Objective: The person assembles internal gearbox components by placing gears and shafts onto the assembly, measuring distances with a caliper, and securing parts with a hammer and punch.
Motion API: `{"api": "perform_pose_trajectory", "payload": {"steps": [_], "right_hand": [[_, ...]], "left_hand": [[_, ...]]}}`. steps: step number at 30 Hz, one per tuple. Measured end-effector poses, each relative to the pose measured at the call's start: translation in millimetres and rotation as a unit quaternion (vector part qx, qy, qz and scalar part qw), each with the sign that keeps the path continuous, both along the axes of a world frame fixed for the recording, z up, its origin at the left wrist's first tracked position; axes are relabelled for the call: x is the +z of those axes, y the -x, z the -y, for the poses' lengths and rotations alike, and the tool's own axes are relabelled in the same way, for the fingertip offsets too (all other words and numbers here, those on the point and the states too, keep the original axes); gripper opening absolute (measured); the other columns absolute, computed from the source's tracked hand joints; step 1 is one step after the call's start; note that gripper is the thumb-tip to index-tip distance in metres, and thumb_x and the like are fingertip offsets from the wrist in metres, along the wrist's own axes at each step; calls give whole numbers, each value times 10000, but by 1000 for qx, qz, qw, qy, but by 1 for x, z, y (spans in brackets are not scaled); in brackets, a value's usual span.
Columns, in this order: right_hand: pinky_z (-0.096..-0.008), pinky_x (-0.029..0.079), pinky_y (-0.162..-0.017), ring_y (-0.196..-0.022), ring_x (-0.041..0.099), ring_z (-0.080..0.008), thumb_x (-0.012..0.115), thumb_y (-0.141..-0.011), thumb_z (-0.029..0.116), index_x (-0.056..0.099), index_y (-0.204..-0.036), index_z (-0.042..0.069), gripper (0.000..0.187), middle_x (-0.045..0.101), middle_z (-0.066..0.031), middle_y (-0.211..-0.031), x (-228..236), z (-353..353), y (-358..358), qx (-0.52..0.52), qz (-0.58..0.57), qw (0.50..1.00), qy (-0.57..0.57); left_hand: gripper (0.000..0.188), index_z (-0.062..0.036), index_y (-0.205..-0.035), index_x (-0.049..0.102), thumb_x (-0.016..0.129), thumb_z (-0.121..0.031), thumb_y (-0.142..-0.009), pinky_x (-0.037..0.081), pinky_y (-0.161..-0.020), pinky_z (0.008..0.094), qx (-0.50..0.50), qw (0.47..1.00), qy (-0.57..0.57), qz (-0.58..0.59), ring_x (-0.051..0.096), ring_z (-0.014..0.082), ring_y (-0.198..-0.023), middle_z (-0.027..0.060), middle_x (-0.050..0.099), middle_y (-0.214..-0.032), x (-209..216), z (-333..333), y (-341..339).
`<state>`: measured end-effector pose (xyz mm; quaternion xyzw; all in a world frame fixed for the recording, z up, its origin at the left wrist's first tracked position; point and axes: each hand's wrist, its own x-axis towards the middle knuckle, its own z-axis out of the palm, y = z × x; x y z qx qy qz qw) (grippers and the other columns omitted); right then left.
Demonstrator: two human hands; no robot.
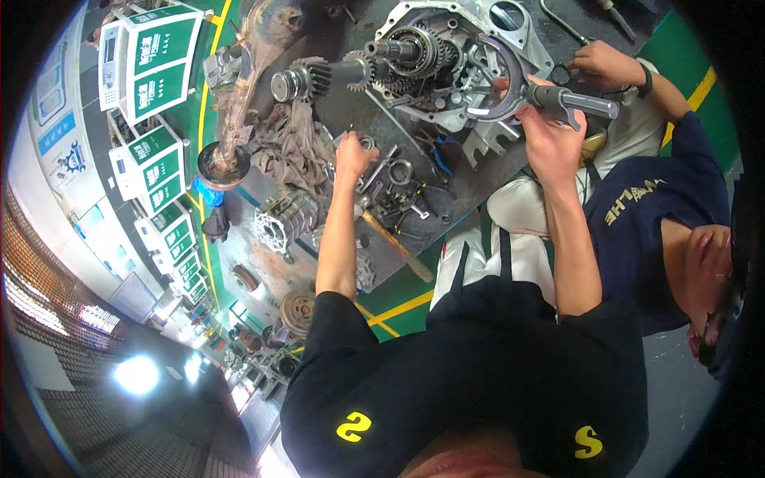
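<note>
My right hand (554, 143) is closed around a metal shift fork (516, 76), whose curved prongs open to the left. A short steel rod (594, 105) sticks out of the fork toward the right. The fork is raised at the near side of an open gearbox housing (530, 36) with gears inside. Over the bench to the left, my left hand (355, 158) has its fingers bent together among small metal parts, beside a metal ring (366, 143). What those fingers hold, if anything, is hidden.
A gear shaft (319, 80), grey rag (291, 147), pliers (434, 195) and wooden handle (398, 247) lie on the bench. A ribbed metal case (287, 219) stands left. At right, a co-worker's hand (607, 64) is near the housing.
</note>
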<state>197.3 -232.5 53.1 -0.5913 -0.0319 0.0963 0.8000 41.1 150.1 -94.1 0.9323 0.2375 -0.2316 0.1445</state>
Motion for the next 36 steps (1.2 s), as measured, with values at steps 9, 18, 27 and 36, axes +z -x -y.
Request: {"api": "perform_pose_trajectory", "payload": {"steps": [9,18,27,36], "right_hand": [[-274,551,-737,-840,672,-129,639,-996,-9,682,-1192,-83,214,754,-151,-1119,-17,-3,-7,-57,7,998,18],[-326,521,-939,-1048,685,-202,605,-1007,-16,687,-1109,-52,135,732,-165,-1159,-15,-13,-11,-16,-32,999,-6],[-251,530,-669,-708,652,-85,688,-876,12,740,-1153,-21,283,746,-49,-800,-13,-27,-39,-31,131,970,201],[-359,562,-751,-873,736,-344,784,-837,60,731,-1137,25,306,746,-194,-1029,-16,-36,-44,-34,141,958,246]], "left_hand": [[688,32,-1306,566,825,-195,-710,493,-1033,480,22,997,-28,69,584,434,-1184,255,598,-1264,-40,-4,-28],[735,-5,-1398,507,851,-194,-777,478,-1046,477,66,990,-23,119,560,428,-1214,231,542,-1337,-8,40,-42],[534,-53,-1262,624,825,-136,-774,496,-1020,438,-296,878,-19,374,600,340,-1181,142,633,-1231,261,133,-136],[752,-53,-1352,540,880,-265,-716,530,-984,455,-423,898,-116,30,619,341,-1211,142,628,-1264,248,143,-229]]}}
